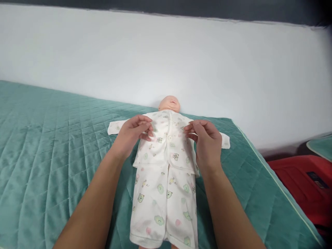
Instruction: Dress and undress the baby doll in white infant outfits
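Note:
A baby doll [169, 103] lies on its back, its head toward the wall. It wears a white printed long-sleeved top [178, 147] and matching trousers [153, 204]. A button shows at the middle of the top's front, and both sleeves stretch out sideways. My left hand [137, 129] is over the left side of the chest, fingers loosely curled and apart, with nothing visible in them. Over the right side is my right hand [204, 135], its fingers bent and thumb near the index finger; I see nothing held there. Whether either hand touches the cloth is unclear.
The doll lies on a green quilted cover [64, 155], whose edge runs down on the right. A white wall [155, 58] rises behind the head. Beyond the right edge stands a red plastic object [298, 183] with a dark label.

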A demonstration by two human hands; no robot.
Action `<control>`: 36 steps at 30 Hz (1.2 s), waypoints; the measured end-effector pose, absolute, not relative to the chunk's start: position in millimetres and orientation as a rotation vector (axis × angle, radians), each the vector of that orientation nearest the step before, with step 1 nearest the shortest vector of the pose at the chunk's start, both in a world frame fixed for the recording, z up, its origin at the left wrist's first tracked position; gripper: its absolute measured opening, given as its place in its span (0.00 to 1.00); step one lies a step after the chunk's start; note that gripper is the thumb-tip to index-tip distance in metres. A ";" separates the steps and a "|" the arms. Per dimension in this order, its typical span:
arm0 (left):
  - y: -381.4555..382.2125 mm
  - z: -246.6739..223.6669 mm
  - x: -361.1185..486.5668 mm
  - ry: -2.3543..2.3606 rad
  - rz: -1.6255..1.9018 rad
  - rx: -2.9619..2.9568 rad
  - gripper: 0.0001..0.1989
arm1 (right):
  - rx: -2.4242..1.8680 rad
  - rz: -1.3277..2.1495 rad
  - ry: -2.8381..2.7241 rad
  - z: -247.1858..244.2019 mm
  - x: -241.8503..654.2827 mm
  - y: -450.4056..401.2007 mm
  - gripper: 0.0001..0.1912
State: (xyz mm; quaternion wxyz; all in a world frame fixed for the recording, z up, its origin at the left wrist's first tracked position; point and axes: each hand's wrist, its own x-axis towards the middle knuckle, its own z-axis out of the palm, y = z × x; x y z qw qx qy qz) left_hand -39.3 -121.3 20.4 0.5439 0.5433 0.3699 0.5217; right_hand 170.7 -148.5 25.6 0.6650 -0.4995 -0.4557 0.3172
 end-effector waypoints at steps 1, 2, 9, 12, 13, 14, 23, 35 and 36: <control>-118.5 17.6 -39.9 0.944 1.313 1.293 0.08 | -1.144 0.663 -1.046 23.7 171.9 -147.3 0.07; -115.2 13.8 -40.4 1.024 1.381 1.314 0.08 | -1.166 0.621 -1.079 21.7 173.0 -146.1 0.07; -78.4 -36.3 -42.8 1.463 1.299 2.063 0.19 | -1.388 0.589 -1.416 -4.7 182.7 -127.5 0.22; -69.1 -51.7 -42.7 1.602 1.050 2.255 0.23 | -1.406 0.557 -1.540 -22.6 193.0 -113.0 0.27; -68.4 -54.0 -43.4 1.668 0.988 2.282 0.24 | -1.438 0.494 -1.593 -28.1 198.2 -109.5 0.29; -68.8 -55.2 -45.2 1.735 0.936 2.302 0.25 | -1.492 0.410 -1.659 -33.1 204.8 -107.2 0.29; -90.4 -67.7 -139.5 2.163 0.400 2.167 0.31 | -2.240 -0.025 -1.924 -48.6 321.0 -147.3 0.39; -169.9 -64.7 -220.4 2.234 0.178 2.167 0.34 | -2.388 -0.053 -2.012 -43.0 397.1 -251.7 0.37; -176.0 -66.7 -228.8 2.231 0.155 2.182 0.33 | -2.366 -0.079 -2.044 -44.0 400.4 -263.2 0.37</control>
